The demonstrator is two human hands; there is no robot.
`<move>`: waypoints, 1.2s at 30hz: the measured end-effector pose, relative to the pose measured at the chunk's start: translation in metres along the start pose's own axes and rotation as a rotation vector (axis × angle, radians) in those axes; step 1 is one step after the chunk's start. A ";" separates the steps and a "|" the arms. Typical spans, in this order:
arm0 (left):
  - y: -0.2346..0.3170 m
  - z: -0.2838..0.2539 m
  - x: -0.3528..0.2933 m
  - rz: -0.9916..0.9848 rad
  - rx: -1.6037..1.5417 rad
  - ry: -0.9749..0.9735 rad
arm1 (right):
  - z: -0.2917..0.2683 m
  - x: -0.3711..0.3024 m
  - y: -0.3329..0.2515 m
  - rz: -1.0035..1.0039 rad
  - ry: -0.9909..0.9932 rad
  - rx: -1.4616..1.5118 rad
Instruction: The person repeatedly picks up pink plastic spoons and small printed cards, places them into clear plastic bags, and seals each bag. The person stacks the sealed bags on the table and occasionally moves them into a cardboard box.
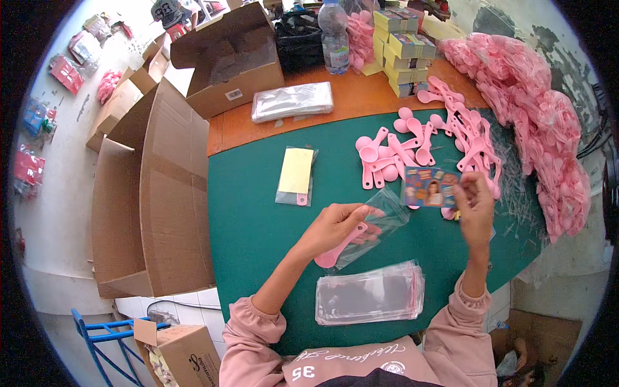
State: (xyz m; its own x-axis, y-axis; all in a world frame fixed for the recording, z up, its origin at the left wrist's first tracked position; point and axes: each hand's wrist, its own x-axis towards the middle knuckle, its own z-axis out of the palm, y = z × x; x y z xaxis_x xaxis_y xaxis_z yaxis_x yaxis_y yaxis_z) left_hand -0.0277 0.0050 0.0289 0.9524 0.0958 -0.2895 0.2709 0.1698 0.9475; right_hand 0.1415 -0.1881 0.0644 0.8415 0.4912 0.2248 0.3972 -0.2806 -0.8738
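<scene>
My left hand (340, 224) is closed on a clear plastic bag (392, 216), its mouth spread toward the right. A pink measuring spoon (329, 257) lies along this bag under the fingers; whether it is fully inside, I cannot tell. Between the thumb and fingers of my right hand (476, 205) is a colourful printed card (427, 188), held just beyond the bag's mouth. Past the card lies a loose heap of pink spoons (390, 151). Close to me sits a stack of flat clear bags (367, 297). One filled bag (294, 175) with a yellow card and a pink spoon rests at left.
Bundles of cards (407, 55), a water bottle (334, 39) and a pile of clear bags (292, 102) stand on the orange far strip. Bagged pink spoons (529, 109) line the right edge. Cardboard boxes (174, 193) flank the green table (248, 238) on the left.
</scene>
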 end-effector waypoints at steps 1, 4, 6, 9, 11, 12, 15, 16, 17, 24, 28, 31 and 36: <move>-0.001 0.001 0.000 0.017 0.007 0.013 | 0.009 -0.005 -0.002 0.010 -0.084 0.138; 0.001 0.003 0.001 0.026 0.046 0.048 | 0.017 -0.012 -0.007 0.002 -0.217 0.228; 0.001 0.004 0.002 0.019 0.076 0.070 | 0.016 -0.011 -0.008 -0.017 -0.266 0.178; -0.007 0.004 0.003 0.017 -0.009 0.085 | 0.012 -0.010 -0.009 0.010 -0.374 0.073; -0.020 0.000 0.005 0.090 0.280 0.086 | 0.015 -0.012 -0.012 -0.082 -0.427 0.004; -0.019 0.001 0.006 0.091 0.279 0.083 | 0.017 -0.013 -0.012 -0.080 -0.424 0.002; -0.013 0.008 0.003 0.147 0.381 -0.011 | 0.025 -0.015 -0.008 -0.063 -0.600 0.038; -0.009 0.012 0.001 0.169 0.398 -0.013 | 0.030 -0.015 -0.006 -0.116 -0.725 -0.011; -0.006 0.015 -0.001 0.192 0.414 -0.016 | 0.035 -0.016 -0.005 -0.169 -0.849 -0.059; 0.003 0.016 -0.004 0.111 0.617 0.068 | 0.052 -0.024 -0.005 0.145 -0.766 0.259; -0.008 0.007 -0.003 0.167 0.618 0.043 | 0.051 -0.022 0.012 0.137 -0.861 0.127; -0.003 -0.018 -0.004 0.080 0.779 -0.140 | 0.042 -0.016 0.013 0.186 -0.757 0.188; -0.004 -0.027 -0.002 0.100 0.505 -0.243 | 0.049 -0.016 0.018 -0.004 -0.660 0.260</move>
State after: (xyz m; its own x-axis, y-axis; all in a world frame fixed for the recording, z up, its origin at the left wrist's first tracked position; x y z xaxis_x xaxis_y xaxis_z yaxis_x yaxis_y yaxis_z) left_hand -0.0346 0.0308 0.0224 0.9656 -0.1508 -0.2119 0.1542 -0.3243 0.9333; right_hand 0.1174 -0.1607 0.0237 0.4101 0.9120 -0.0084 0.2306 -0.1125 -0.9665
